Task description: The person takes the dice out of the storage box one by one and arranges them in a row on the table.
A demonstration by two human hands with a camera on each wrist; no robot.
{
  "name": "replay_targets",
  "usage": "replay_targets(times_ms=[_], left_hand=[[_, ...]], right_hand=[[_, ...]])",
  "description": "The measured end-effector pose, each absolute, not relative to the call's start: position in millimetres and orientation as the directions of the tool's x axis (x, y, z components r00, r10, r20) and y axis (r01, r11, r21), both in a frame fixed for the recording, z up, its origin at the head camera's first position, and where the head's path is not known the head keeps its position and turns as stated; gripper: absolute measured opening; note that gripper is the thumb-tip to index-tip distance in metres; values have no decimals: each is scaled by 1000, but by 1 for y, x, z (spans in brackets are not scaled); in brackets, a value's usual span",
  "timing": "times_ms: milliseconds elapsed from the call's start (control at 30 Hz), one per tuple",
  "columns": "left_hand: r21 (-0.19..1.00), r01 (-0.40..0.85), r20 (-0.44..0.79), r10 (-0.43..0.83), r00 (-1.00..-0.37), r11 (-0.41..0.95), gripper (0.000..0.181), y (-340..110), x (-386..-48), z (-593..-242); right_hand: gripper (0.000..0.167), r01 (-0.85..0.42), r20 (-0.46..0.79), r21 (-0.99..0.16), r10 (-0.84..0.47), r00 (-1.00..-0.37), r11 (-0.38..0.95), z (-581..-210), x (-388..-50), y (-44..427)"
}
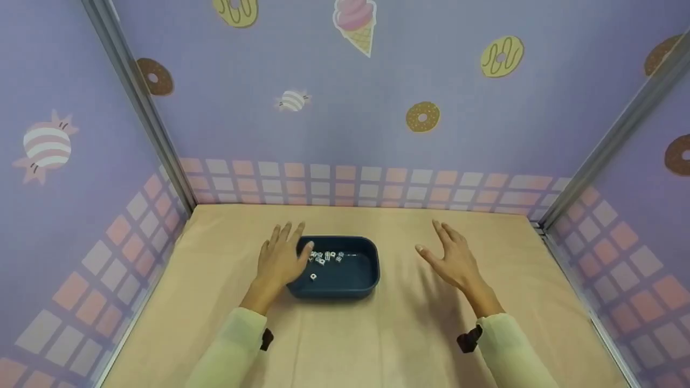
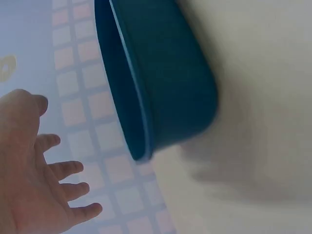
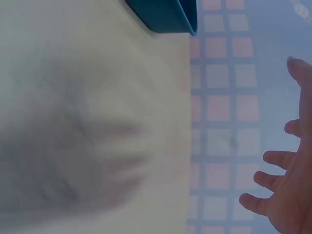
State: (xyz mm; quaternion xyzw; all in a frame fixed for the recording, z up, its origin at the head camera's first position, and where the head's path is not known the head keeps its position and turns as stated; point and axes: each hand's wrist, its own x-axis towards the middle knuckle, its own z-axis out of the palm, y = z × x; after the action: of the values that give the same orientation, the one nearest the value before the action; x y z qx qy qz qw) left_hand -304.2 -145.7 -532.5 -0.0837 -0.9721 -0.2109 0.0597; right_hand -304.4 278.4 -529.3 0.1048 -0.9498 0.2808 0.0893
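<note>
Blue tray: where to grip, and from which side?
Probably the rims of the two short ends, one hand from each side: left hand at the left end, right hand at the right. The blue tray sits flat, wider than deep, with raised walls to pinch; small white cubes lie inside, so keep it level.

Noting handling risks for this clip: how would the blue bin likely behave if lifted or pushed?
The blue bin probably stays stiff, as its walls and rim hold a clean shape. It seems unlikely to tip when pushed, being wider than it is tall. If tilted, its small white cubes would likely slide, since they lie loose inside.
</note>
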Motion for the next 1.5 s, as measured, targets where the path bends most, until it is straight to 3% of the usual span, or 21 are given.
replay_targets(times_ms=[133, 300, 500, 633, 867, 1333, 1500], left_hand=[[569, 123, 110, 73, -991, 813, 71, -164, -305, -543], [794, 24, 10, 27, -1000, 608, 71, -185, -307, -561], [902, -98, -115, 15, -993, 420, 69, -192, -303, -576], [916, -142, -148, -12, -989, 375, 63, -190, -300, -583], [921, -133, -133, -26, -991, 366, 51, -181, -304, -594], [946, -40, -44, 5, -999, 323, 44, -195, -286, -593], [957, -62, -74, 33, -997, 285, 44, -206, -273, -595]], right_hand=[[87, -218, 185, -593, -132, -974, 775, -542, -304, 267], [83, -231, 193, -697, -132, -972, 679, -559, -307, 247], [69, -81, 54, -958, -105, -993, 274, -579, -309, 215], [63, 57, -67, -995, -128, -990, 77, -590, -308, 190], [53, 163, -167, -986, -146, -975, 39, -605, -311, 166], [47, 153, -154, -988, -206, -966, 24, -594, -290, 166], [47, 123, -123, -992, -244, -962, 14, -593, -274, 166]])
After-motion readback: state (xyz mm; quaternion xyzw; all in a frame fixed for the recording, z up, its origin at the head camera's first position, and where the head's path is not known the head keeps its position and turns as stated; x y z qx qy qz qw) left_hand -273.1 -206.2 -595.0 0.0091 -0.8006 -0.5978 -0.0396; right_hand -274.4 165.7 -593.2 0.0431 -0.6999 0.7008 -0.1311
